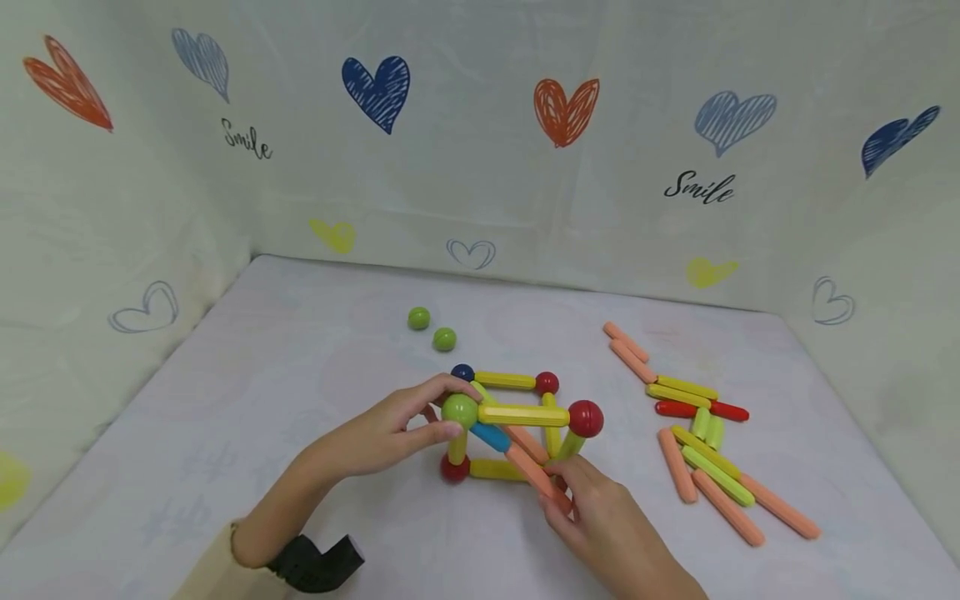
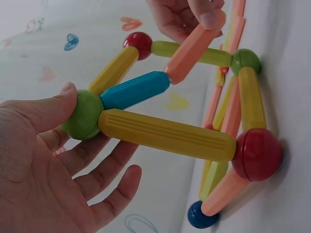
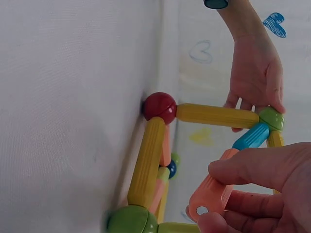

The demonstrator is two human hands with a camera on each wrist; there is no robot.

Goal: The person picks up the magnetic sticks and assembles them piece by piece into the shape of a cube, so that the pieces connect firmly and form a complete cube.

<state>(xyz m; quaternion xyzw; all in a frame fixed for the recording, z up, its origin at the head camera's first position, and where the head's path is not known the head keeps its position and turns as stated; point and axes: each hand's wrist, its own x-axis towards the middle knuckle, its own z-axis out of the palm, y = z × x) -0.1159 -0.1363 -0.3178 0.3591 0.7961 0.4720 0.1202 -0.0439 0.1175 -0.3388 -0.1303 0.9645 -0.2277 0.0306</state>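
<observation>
My left hand [image 1: 390, 432] pinches a green ball [image 1: 460, 410] at the upper left corner of an upright square of magnetic rods and balls. A yellow rod [image 1: 523, 416] runs from it to a red ball [image 1: 586, 418]. Below stands another red ball [image 1: 454, 469], and the left wrist view shows a lower green ball [image 2: 246, 61]. From the held ball a blue rod [image 2: 137, 90] slants down inside the square, end to end with a salmon rod [image 2: 194, 48]. My right hand [image 1: 606, 510] pinches that salmon rod near its free end, close to the lower right corner.
Behind the square, joined rods include a blue ball [image 1: 462, 372], a yellow rod [image 1: 506, 381] and a red ball [image 1: 547, 382]. Two green balls [image 1: 444, 339] lie farther back. Several loose rods, such as a red rod [image 1: 730, 411] and a salmon rod [image 1: 729, 508], lie right.
</observation>
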